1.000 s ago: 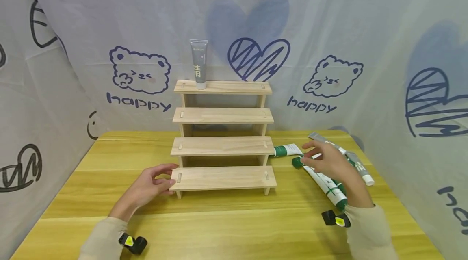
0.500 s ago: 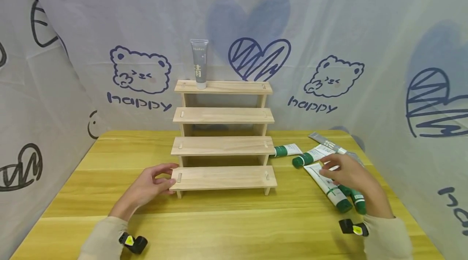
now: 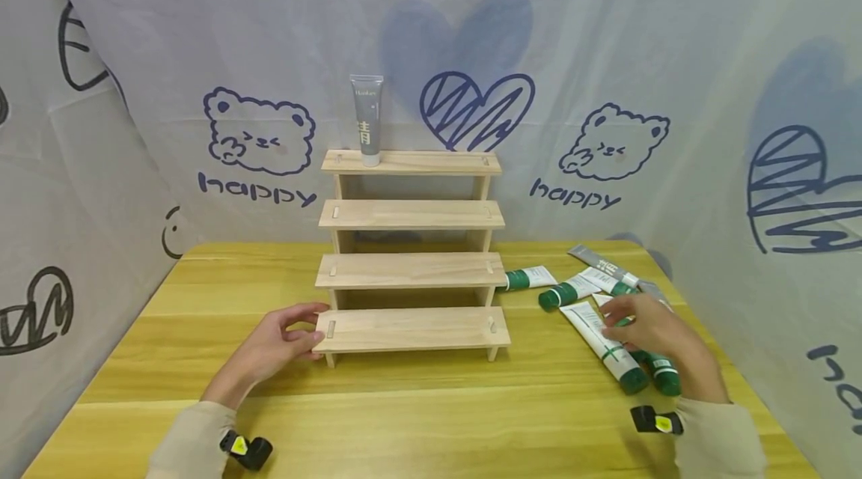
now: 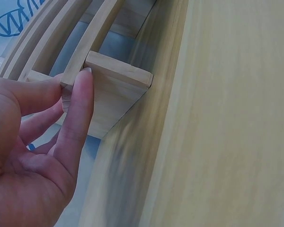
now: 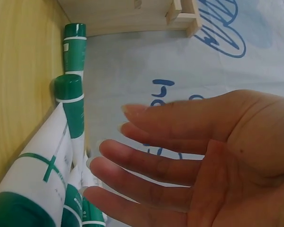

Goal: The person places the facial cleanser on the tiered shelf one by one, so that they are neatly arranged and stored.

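A four-tier light wood display shelf (image 3: 411,329) stands on the table. At its left, my left hand (image 3: 272,340) pinches the end of the lowest board; the left wrist view shows thumb and fingertips of that hand (image 4: 42,137) on either side of the board's end. My right hand (image 3: 653,329) hovers over the tubes at the right, holding nothing. Its fingers are spread and relaxed in the right wrist view. Nearest to it lies a white squeeze tube with a green cap (image 3: 602,344). A grey squeeze tube (image 3: 367,116) stands cap down on the top tier.
Several tubes lie jumbled at the right, among them a grey tube (image 3: 602,263) at the back and a green-and-white tube (image 3: 569,290). Another green-and-white tube (image 3: 528,278) lies against the shelf's right side. A printed cloth (image 3: 586,30) hangs behind and beside the wooden table (image 3: 404,426).
My right hand has moved right and toward me, away from the green-capped tube farther back, and hovers lower over the pile. The left hand has stayed on the shelf.
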A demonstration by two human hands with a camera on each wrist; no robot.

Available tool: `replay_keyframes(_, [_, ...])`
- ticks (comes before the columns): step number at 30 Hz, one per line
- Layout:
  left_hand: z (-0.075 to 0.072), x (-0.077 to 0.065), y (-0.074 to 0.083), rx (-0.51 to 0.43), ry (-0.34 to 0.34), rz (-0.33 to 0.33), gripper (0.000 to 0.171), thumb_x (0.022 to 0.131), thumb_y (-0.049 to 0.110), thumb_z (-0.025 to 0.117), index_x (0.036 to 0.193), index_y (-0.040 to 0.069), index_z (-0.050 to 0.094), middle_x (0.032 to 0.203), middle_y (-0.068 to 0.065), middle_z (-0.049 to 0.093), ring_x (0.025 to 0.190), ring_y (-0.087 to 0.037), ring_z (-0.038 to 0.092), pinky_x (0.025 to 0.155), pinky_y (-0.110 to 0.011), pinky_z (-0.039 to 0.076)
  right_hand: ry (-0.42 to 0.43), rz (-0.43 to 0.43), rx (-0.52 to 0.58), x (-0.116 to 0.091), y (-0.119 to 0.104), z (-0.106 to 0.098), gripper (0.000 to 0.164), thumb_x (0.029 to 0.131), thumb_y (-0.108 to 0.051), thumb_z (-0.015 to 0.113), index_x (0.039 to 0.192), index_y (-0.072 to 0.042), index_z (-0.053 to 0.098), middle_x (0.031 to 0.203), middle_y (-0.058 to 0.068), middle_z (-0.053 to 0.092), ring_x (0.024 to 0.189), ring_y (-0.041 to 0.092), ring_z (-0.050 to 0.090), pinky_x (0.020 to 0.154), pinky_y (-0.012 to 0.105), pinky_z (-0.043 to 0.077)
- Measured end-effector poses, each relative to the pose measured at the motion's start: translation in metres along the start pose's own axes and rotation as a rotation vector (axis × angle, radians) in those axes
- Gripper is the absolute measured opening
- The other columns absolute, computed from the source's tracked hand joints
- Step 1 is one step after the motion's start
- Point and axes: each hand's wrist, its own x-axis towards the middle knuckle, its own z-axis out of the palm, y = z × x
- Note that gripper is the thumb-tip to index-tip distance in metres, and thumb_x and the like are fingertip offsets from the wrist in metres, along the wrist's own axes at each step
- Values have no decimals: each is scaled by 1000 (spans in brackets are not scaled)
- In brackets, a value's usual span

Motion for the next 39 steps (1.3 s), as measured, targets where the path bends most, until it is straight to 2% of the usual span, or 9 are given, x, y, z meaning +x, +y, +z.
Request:
replay_keyframes(5, [0,0,-1,-3,1,2,59,100,6,65,153,-4,41,142,-32,46,101,-18,72,85,-31,67,-17,-1,-14,4,6,1,38,94,0,69,128,14,60,117,31,66,96,27,68,77,44,67])
replay_keyframes(12, [0,1,-1,-6,0,-3,59,100,5,66,153,-4,42,141,-31,46,100,-17,72,85,-31,67,-42,47,-40,7,15,2,38,93,1,70,127,14,61,120,30,66,101,31,68,78,44,67])
replay_keyframes(21, [0,1,0,2,5,-12,59,100,5,65,153,-4,41,142,-31,46,101,-18,72,84,-31,67,-10,60,-99,12,26,3,34,87,1,75,118,14,66,108,25,71,91,26,69,73,39,67])
replay_keyframes(25, [1,1,0,3,6,-14,59,100,6,66,154,-3,41,143,-31,46,102,-19,72,84,-31,67,5,111,-121,15,28,6,32,87,-1,76,116,11,68,106,21,71,86,22,67,72,35,64])
replay_keyframes(32, [1,1,1,12,5,-12,59,100,6,66,154,-3,41,142,-31,46,101,-19,72,84,-30,67,20,211,-90,19,30,12,30,90,-6,76,116,7,69,104,17,71,86,21,65,72,33,63])
replay_keyframes(39, [0,1,1,8,5,-11,60,100,6,66,154,-4,41,142,-31,45,99,-18,72,84,-30,67,0,163,-92,18,30,14,39,87,-10,81,118,9,66,105,18,70,87,21,66,73,36,65])
